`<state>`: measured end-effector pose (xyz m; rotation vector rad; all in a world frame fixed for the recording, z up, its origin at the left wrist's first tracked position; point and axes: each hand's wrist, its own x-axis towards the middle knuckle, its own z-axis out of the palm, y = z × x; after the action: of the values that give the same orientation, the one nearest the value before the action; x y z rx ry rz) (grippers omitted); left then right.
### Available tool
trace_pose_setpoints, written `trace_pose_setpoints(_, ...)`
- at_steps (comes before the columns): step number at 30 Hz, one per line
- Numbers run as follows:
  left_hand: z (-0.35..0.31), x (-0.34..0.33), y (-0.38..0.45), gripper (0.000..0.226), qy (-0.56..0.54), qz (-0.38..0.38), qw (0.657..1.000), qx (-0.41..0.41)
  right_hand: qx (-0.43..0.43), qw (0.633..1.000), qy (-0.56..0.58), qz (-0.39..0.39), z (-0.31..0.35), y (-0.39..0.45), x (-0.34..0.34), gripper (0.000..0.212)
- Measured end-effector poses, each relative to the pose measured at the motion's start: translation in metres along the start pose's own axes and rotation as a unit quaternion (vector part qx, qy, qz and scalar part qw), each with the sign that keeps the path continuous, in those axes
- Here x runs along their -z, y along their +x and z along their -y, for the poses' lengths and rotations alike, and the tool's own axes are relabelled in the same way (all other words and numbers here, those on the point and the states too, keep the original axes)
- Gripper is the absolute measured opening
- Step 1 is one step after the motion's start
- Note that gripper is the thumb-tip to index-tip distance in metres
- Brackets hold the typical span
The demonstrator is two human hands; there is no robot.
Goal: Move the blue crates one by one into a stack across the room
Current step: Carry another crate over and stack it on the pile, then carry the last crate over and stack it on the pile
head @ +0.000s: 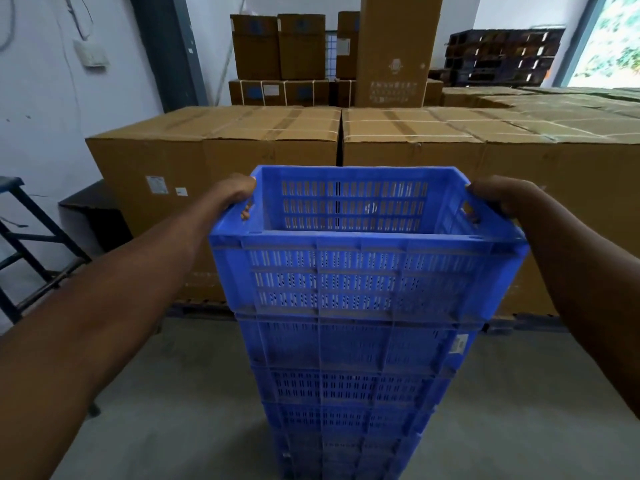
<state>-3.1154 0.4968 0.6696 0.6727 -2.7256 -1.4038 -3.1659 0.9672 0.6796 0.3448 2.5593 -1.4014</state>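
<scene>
We hold the top crate point(363, 244) with both hands. It is blue, with lots of little slots in its walls, and it has nothing inside. It sits at the top of a tall stack of blue crates point(349, 393) that stands on the gray floor point(166, 393), right in front of us.

Our left hand point(235, 192) is on the left end of the top crate. Its fingers point(246, 211) are curled through the handle hole there, and we can see the tips poking into the crate on the inside. The back of the hand lies over the rim.

Our right hand point(495, 197) is on the right end. It wraps over the rim by the handle hole, and the fingers are curled round the edge. We cannot see their tips, because the hand hides them.

So the crate is between our two hands, one hand at each short end, and both hands grip it tight.

We cannot tell if the top crate rests on the crate under it or is a tiny bit above it.

Far behind the stack are big brown boxes point(214, 168) in a long row, with more boxes piled on top. On the left is a dark metal stool point(31, 237) by the white wall point(45, 109).
</scene>
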Motion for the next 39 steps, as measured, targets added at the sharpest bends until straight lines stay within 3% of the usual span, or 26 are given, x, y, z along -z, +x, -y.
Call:
trace_pose_setpoints(3,-0.01,0.0,-0.017,0.055,0.185,-0.118,0.973,-0.067,0.042,0.971,-0.197,-0.125,0.011,-0.014,-0.002,0.046)
trace_pose_setpoints(7,-0.011,0.003,-0.031,0.055,0.252,-0.213,0.929,-0.169,0.123,0.929,-0.283,-0.206,0.026,-0.031,-0.012,0.073)
trace_pose_setpoints(12,-0.008,0.0,-0.087,0.055,0.267,-0.273,0.871,-0.308,0.274,0.919,-0.224,-0.176,0.044,-0.085,-0.063,0.071)
trace_pose_setpoints(16,0.018,-0.001,-0.133,0.06,0.248,-0.326,0.856,-0.313,0.35,0.906,-0.193,-0.137,0.051,-0.128,-0.116,0.067)
trace_pose_setpoints(22,0.087,-0.001,-0.211,0.064,0.248,-0.403,0.851,-0.228,0.482,0.86,-0.159,-0.044,0.053,-0.174,-0.198,0.063)
trace_pose_setpoints(28,0.196,0.007,-0.33,0.065,0.262,-0.446,0.852,-0.08,0.572,0.813,-0.101,0.039,0.041,-0.228,-0.281,0.062)
trace_pose_setpoints(34,0.31,-0.021,-0.49,0.064,0.236,-0.501,0.823,0.127,0.582,0.769,-0.051,0.261,-0.037,-0.349,-0.378,0.062)
trace_pose_setpoints(39,0.39,-0.06,-0.642,0.069,0.193,-0.535,0.769,0.291,0.556,0.719,-0.092,0.406,-0.14,-0.471,-0.445,0.058)
